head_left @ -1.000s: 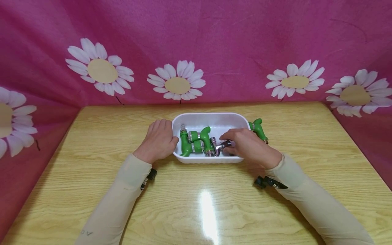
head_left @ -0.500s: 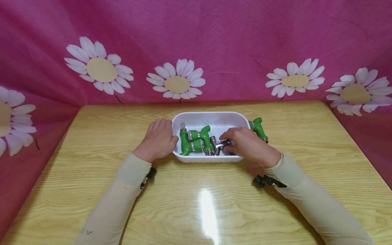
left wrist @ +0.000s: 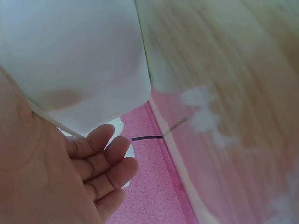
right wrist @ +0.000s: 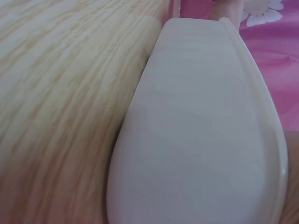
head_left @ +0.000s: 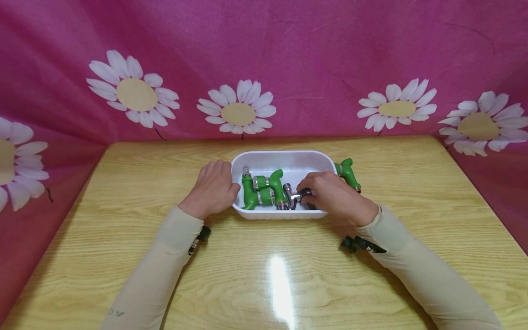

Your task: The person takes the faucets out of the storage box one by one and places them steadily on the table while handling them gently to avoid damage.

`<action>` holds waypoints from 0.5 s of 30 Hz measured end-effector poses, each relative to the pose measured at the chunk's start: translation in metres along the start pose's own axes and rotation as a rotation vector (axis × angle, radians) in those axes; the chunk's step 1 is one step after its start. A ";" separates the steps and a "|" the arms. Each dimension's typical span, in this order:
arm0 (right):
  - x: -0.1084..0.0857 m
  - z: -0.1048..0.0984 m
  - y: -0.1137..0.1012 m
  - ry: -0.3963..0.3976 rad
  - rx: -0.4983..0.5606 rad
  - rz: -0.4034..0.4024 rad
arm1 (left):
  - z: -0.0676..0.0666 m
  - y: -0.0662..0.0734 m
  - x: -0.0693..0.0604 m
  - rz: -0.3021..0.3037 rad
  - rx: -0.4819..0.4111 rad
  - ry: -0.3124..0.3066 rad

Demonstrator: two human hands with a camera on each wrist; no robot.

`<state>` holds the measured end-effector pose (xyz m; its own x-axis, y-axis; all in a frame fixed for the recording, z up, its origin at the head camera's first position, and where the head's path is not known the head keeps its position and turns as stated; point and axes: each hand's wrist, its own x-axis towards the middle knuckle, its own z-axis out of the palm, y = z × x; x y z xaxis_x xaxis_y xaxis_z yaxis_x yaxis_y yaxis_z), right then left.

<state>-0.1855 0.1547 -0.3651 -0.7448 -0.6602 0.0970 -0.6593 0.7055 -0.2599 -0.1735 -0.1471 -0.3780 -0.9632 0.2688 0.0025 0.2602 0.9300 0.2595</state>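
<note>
A white plastic tub (head_left: 284, 158) stands on the table, with green taps (head_left: 249, 195) lying in its left half and a chrome tap (head_left: 294, 196) beside them. My left hand (head_left: 212, 190) holds the tub's left end, its thumb over the rim; in the left wrist view the left fingers (left wrist: 117, 170) curl outside the wall. Reaching over the right end, my right hand (head_left: 336, 195) grips the dark end of the chrome tap between thumb and fingers. Its palm side is hidden, and the right wrist view shows mostly the tub's outer wall (right wrist: 196, 121).
Another green tap (head_left: 348, 174) lies on the wooden table (head_left: 231, 275) just right of the tub, partly behind the right hand. A pink cloth (head_left: 313, 68) with white daisies hangs along the table's back and sides.
Both hands and the tub stay in nearly the same place. The chrome tap shifts very slightly within the right fingers, which draw closer around its end.
</note>
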 end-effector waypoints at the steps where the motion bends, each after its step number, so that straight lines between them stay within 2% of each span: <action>1: 0.000 0.000 0.000 -0.003 -0.002 0.000 | 0.000 0.000 0.000 -0.001 0.000 0.000; 15: 0.002 -0.001 0.000 -0.018 -0.009 0.031 | 0.000 -0.002 0.000 0.001 -0.006 0.005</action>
<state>-0.1870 0.1537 -0.3644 -0.7626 -0.6430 0.0714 -0.6373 0.7277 -0.2536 -0.1740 -0.1484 -0.3787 -0.9632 0.2687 0.0073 0.2609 0.9282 0.2653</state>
